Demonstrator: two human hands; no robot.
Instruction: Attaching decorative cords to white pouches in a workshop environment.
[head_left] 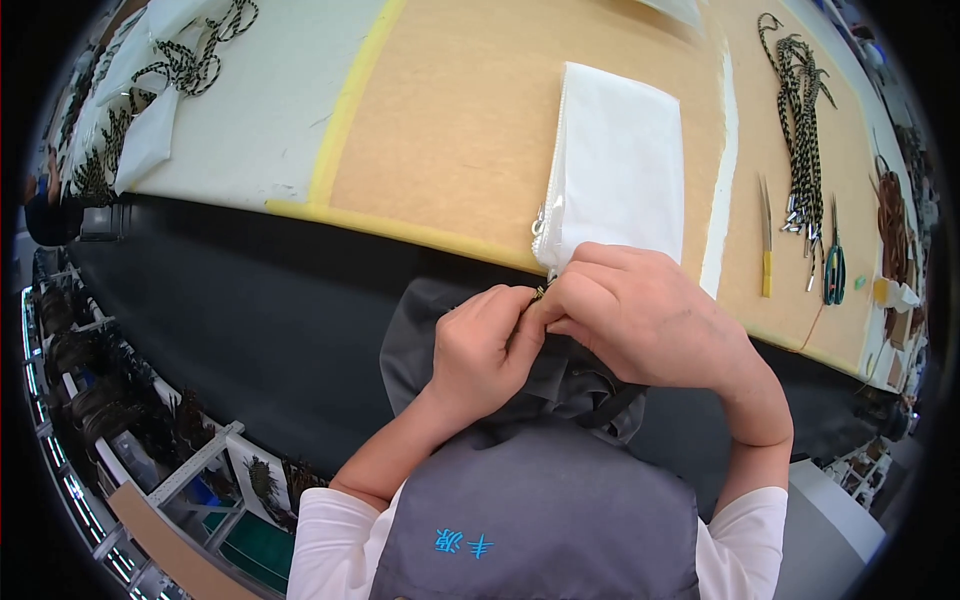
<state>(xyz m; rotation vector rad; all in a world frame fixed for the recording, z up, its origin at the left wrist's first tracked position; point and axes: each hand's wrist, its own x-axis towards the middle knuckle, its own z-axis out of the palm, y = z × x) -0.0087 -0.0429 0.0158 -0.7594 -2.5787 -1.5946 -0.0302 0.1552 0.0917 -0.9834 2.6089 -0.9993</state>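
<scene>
My left hand (482, 340) and my right hand (645, 312) meet at the table's near edge, fingertips pinched together. Between them shows a tiny piece of black-and-yellow cord (540, 293), close to the zip end of a white zip pouch (622, 150). Most of the cord is hidden by my fingers. The pouch lies flat, its zip running down the left side, with a metal ring (538, 222) near the lower corner. Its near end goes under my right hand.
On the right lie a bundle of patterned cords (797, 130), yellow-handled tweezers (766, 245) and green-handled snips (834, 270). Brown cords (892, 220) rest at the far right. More cords (185, 68) and white pouches (150, 140) are piled at the left. Yellow tape (345, 110) crosses the table.
</scene>
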